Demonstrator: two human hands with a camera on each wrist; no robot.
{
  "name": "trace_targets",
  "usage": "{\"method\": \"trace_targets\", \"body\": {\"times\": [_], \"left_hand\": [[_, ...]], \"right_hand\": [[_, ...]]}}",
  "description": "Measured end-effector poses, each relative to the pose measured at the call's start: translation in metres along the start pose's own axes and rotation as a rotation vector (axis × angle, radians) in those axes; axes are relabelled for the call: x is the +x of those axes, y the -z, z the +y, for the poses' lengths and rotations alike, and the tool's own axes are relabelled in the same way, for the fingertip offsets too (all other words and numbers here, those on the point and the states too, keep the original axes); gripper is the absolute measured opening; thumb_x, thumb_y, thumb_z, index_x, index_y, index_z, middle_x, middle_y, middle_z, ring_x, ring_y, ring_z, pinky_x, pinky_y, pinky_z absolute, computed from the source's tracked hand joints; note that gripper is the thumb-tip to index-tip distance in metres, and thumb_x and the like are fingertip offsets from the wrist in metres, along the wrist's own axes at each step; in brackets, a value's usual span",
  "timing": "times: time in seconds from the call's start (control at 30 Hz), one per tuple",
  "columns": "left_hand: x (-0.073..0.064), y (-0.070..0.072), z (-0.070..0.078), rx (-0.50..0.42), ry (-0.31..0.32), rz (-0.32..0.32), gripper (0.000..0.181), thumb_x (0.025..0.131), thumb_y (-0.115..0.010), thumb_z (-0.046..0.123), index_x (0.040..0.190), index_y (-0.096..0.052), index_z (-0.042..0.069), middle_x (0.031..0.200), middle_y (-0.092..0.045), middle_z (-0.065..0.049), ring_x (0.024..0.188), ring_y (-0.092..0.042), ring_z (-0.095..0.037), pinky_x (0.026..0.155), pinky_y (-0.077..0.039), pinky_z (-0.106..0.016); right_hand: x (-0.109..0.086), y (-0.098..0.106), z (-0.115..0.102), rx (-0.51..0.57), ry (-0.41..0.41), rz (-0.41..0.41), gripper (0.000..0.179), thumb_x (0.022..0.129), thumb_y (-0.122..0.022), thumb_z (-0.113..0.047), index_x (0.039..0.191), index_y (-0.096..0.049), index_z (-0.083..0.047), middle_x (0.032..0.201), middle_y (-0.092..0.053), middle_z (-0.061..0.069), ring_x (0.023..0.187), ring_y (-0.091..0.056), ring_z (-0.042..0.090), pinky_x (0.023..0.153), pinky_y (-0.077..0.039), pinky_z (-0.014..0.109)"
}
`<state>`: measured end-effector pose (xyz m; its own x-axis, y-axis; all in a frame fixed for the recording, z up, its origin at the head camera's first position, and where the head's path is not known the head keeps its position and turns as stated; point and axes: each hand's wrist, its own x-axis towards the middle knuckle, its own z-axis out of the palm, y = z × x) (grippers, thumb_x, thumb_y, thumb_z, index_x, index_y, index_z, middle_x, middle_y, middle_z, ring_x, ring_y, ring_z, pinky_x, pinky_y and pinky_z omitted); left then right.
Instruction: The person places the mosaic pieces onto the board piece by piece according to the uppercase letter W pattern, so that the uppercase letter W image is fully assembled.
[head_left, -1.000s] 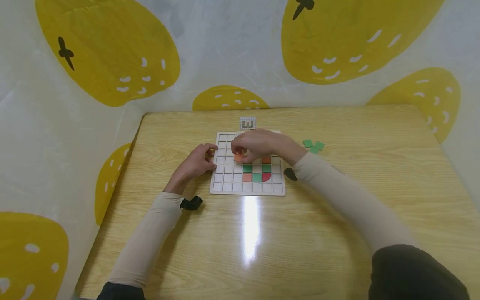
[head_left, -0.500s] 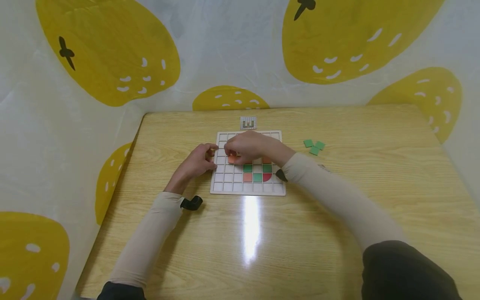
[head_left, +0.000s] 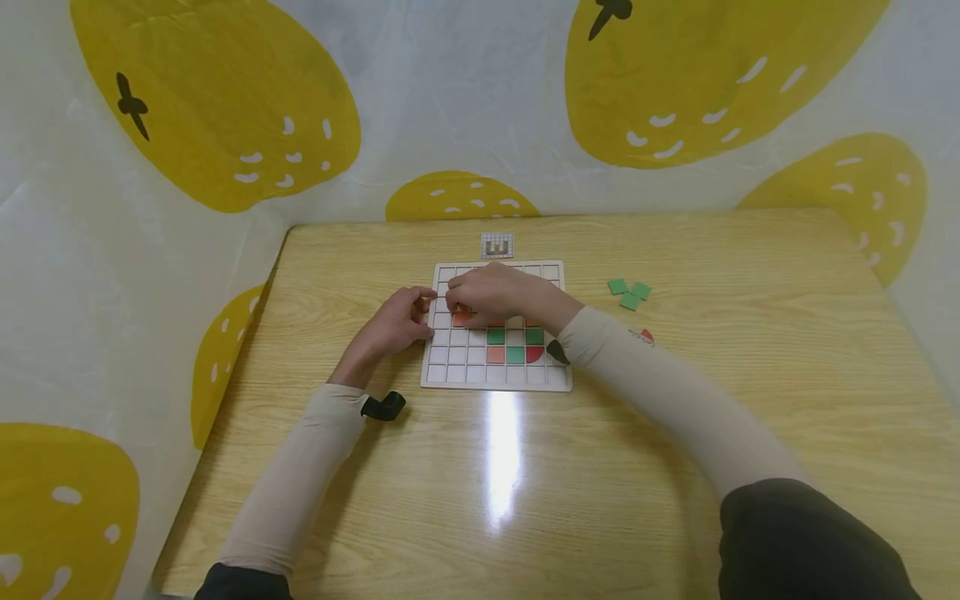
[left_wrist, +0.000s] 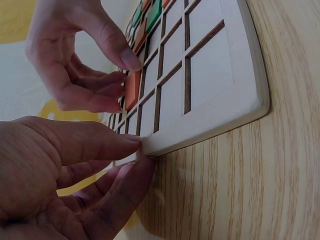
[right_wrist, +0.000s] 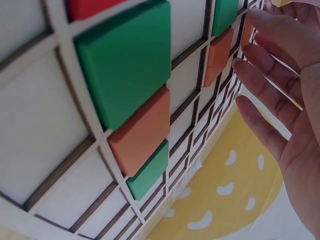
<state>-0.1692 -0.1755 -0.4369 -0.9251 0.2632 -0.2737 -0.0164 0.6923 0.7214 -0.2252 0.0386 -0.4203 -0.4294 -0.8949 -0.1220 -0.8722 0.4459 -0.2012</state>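
Observation:
The white grid board (head_left: 450,373) lies flat on the wooden table. My left hand (head_left: 393,321) rests against the board's left edge, its fingertips touching the rim in the left wrist view. My right hand (head_left: 495,292) reaches across the board and pinches an orange square tile (left_wrist: 132,91) at a cell near the left side. Its thumb and fingers stand at the tile's opposite edges. Green tiles (head_left: 496,336), an orange tile (head_left: 495,355) and a red rounded piece (head_left: 534,354) sit in cells nearer the board's middle. The right hand hides part of the upper rows.
A small pattern card (head_left: 497,246) lies just beyond the board's far edge. Loose green tiles (head_left: 630,302) lie on the table (head_left: 637,467) to the right. A red piece (head_left: 647,335) shows beside the right sleeve. Patterned cloth (head_left: 450,100) hangs behind the table.
My right hand has moved left across the board with the orange tile, down to a cell. The red piece by the right sleeve has come into view. The left hand stays put.

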Motion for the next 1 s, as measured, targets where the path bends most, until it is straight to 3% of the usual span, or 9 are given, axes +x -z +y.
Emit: {"method": "trace_targets", "body": {"times": [0.53, 1.0], "left_hand": [[-0.001, 0.000, 0.001, -0.001, 0.000, -0.008, 0.062, 0.090, -0.071, -0.005, 0.146, -0.047, 0.004, 0.125, -0.051, -0.016, 0.099, -0.053, -0.026, 0.078, -0.048, -0.033], [-0.003, 0.000, 0.001, -0.004, -0.018, -0.008, 0.062, 0.090, -0.070, -0.005, 0.148, -0.046, 0.002, 0.124, -0.050, -0.016, 0.098, -0.053, -0.025, 0.076, -0.048, -0.032]], "right_hand": [[-0.018, 0.003, 0.006, 0.015, -0.017, 0.011, 0.017, 0.096, -0.071, -0.023, 0.112, -0.072, -0.017, 0.107, -0.067, -0.003, 0.095, -0.064, 0.014, 0.082, -0.054, 0.033], [-0.059, 0.012, 0.018, 0.042, -0.020, 0.069, 0.016, 0.094, -0.074, -0.021, 0.109, -0.073, -0.014, 0.100, -0.068, -0.002, 0.091, -0.063, 0.015, 0.080, -0.054, 0.036]]}}
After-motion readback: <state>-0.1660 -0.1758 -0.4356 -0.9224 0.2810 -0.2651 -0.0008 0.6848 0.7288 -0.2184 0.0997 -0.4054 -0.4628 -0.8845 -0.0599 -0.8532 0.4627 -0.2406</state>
